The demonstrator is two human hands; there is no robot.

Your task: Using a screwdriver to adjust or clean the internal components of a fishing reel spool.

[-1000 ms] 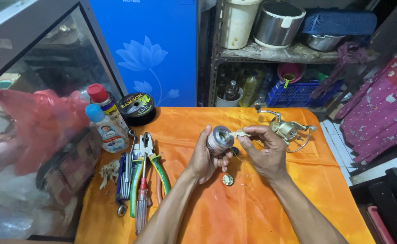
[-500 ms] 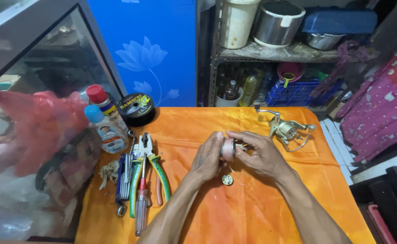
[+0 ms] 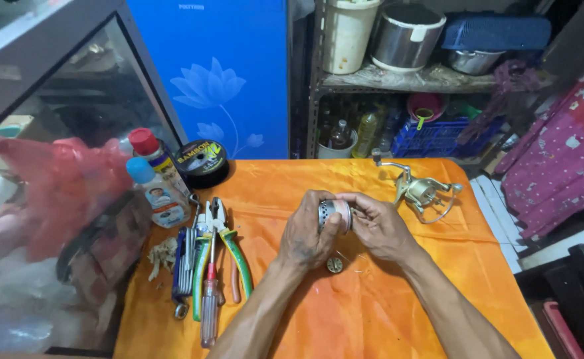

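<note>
My left hand and my right hand both grip a small silver fishing-reel spool with a perforated rim, held above the orange table. The spool's side holes face left and my fingers wrap its right half. A small round metal knob lies on the cloth just under my hands. The spinning reel body, silver with a bail wire, rests on the table to the right of my right hand.
Pliers, a screwdriver and hex keys lie in a row at the left. Two bottles and a black line spool stand behind them. A red plastic bag sits far left. Shelves with pots stand behind.
My hands have closed in around the spool, which has turned so its perforated side faces left. The hands sit slightly lower and closer together than before.
</note>
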